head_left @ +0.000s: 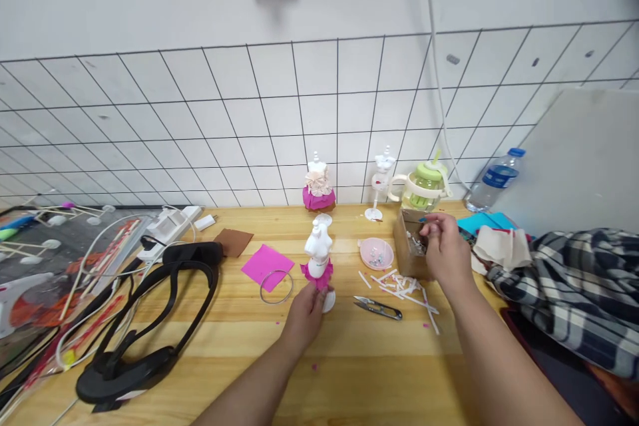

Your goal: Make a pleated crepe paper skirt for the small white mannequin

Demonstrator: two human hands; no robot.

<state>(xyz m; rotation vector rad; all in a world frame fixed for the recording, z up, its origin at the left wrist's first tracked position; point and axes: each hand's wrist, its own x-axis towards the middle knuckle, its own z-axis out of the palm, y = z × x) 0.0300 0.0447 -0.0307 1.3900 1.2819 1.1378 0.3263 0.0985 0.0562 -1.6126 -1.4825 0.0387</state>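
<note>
A small white mannequin (318, 246) with a magenta ruffle round its hips stands upright near the middle. My left hand (304, 316) is closed on its lower part, just under the ruffle. My right hand (446, 246) is at the cardboard box (412, 253), its fingers pinched together over the right side of the opening. Something small and blue shows at those fingertips, too small to name. Left of the box sits a pink dish (376, 254) of small beads. White paper strips (399, 285) and thread snips (378, 307) lie in front of the dish.
Behind stand a dressed mannequin (318, 190), a bare one (382, 180), a green-lidded cup (425, 185) and a water bottle (496, 180). Magenta fabric (264, 265) and a metal ring (276, 301) lie left. A black headset strap (170, 346) is far left, plaid cloth (589, 293) far right.
</note>
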